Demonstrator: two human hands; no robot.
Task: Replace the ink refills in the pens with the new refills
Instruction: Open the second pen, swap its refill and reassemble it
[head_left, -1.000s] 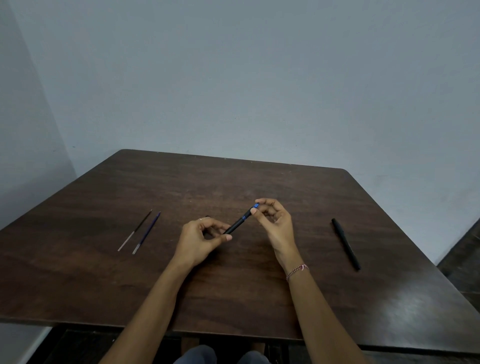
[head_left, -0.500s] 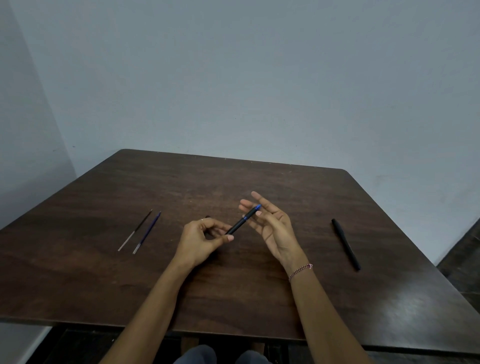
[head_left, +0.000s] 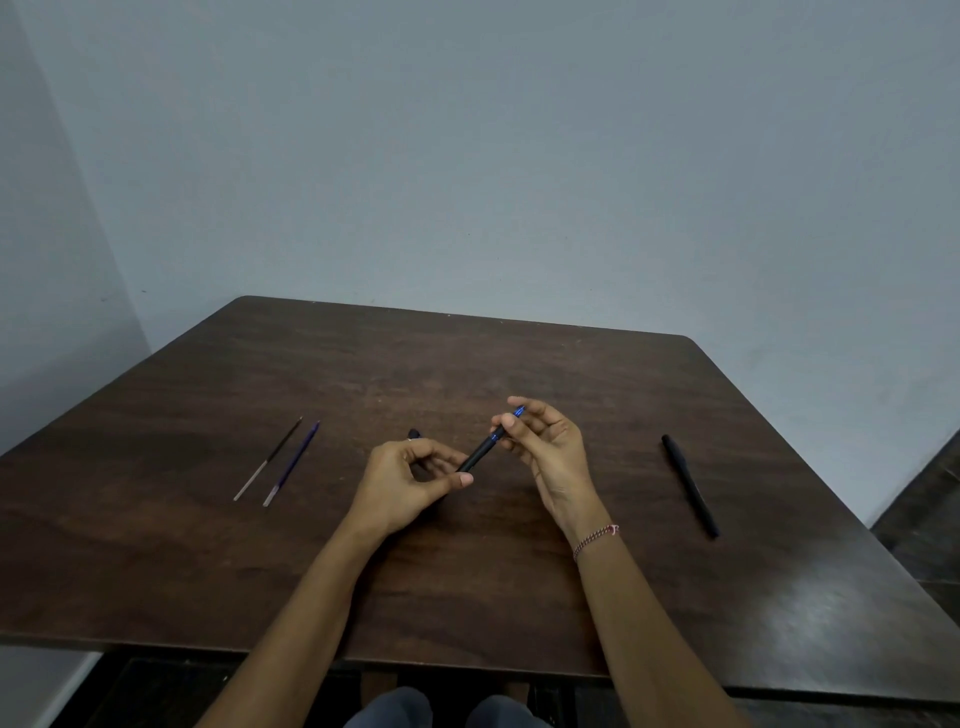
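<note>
A person's left hand and right hand hold a black pen with a blue end above the middle of a dark wooden desk. The left fingers pinch the pen's lower end; the right fingers close on its blue upper end. Left of the pen, two thin refills lie side by side on the desk. Right of it, well apart, lies a second black pen. A small dark piece sits just behind the left hand.
</note>
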